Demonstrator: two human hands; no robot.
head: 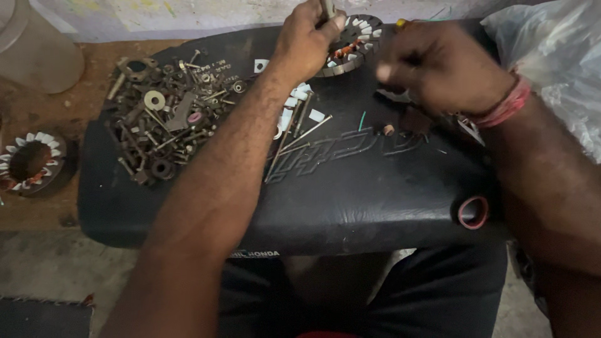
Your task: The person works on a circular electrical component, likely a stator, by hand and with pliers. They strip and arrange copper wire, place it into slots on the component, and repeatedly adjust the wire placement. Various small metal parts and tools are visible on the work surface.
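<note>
Head view, nearest the lower edge: a person's dark-clothed lap, and just above it a black padded seat [350, 206] that serves as the desk for everything else. At its lower right edge lies a small red ring [474, 212]. Toward the middle of the frame a few long thin rods [294, 141] lie slanted beside some white slips [294, 100], with a small brown bead [389, 129] and a short green wire [362, 120] to their right. On the seat's left part, in the upper left of the frame, spreads a loose heap of bolts, nuts and washers [166, 119] (not in any container, just piled on the leather).

At the upper middle the left hand [307, 44] has its fingers clenched round a slim metal tool [327, 9], its tip at a round stator [354, 44] with white-capped teeth that rests on the seat's far edge. Just right of it the right hand [441, 66], a red thread band at the wrist, is curled into a loose fist; whether it grips anything I cannot tell.

Further out, a second stator [31, 161] sits at the left edge, a clear plastic jar [37, 44] stands in the upper left corner (contents not visible), and a crumpled clear plastic bag [554, 56] fills the upper right.
</note>
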